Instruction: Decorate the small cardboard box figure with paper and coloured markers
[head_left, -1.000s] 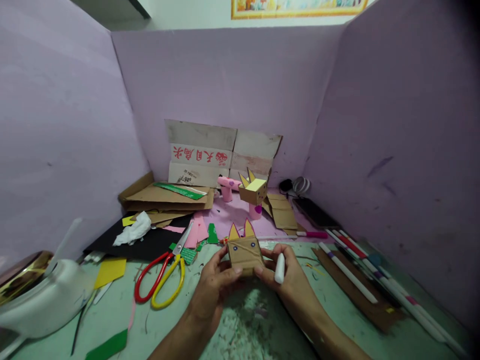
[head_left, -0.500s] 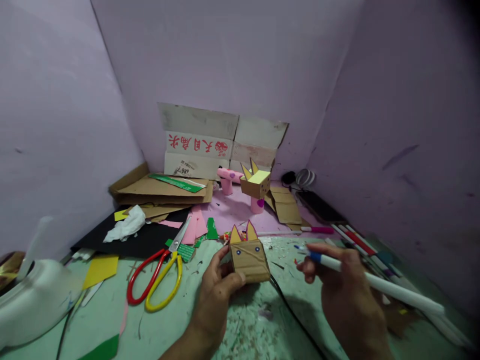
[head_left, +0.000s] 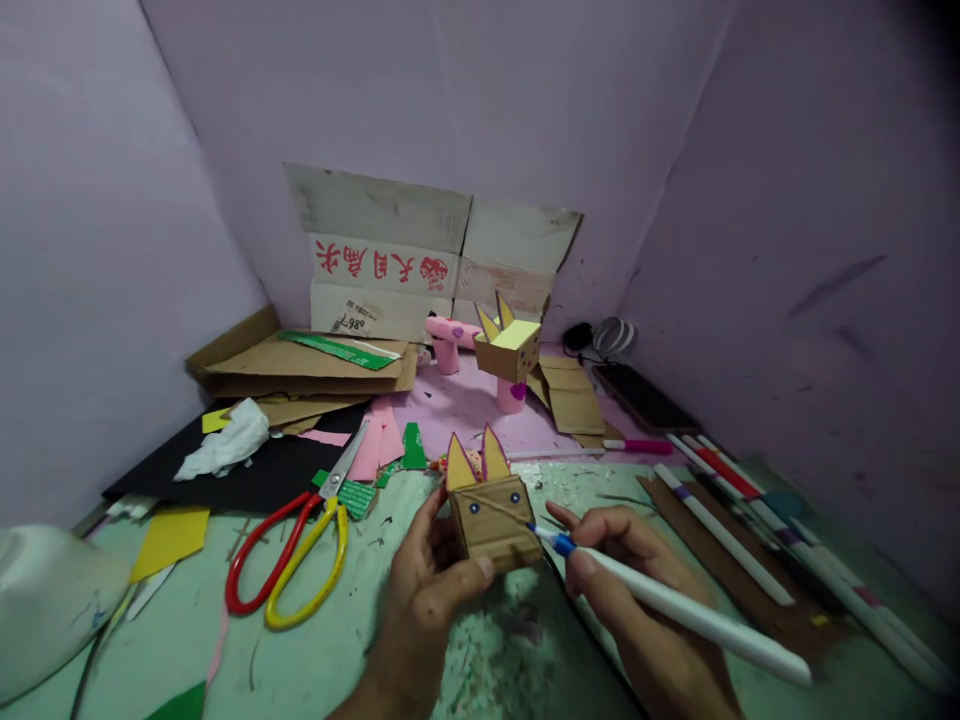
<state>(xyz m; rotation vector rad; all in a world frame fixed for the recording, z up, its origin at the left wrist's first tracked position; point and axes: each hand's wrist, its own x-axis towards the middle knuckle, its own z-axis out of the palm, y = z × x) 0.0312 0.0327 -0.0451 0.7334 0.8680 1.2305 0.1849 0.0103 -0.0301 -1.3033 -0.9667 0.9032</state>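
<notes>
My left hand (head_left: 424, 590) grips a small cardboard box head (head_left: 495, 525) by its left side, thumb on the lower front. Two yellow pointed ears with purple edges stand on top, and two dark eye dots mark its face. In my right hand (head_left: 637, 590) is a white marker (head_left: 675, 605) with a blue collar; its tip is at the right part of the box's face, below the right eye. Whether the tip touches cannot be told. Behind, a similar eared box (head_left: 506, 355) rests on a pink tube.
Red and yellow scissors (head_left: 300, 545) lie left of my left hand. A white bottle (head_left: 52, 600) is at the far left. Several markers (head_left: 727, 540) lie right, with a phone (head_left: 645, 397) behind them. Flat cardboard (head_left: 300, 375) and white tissue (head_left: 229, 440) are at the back left.
My right hand has moved left and down, bringing the marker tip to the box's face. A white marker and brown strip at the right, earlier behind the hand, now show. The view has shifted slightly.
</notes>
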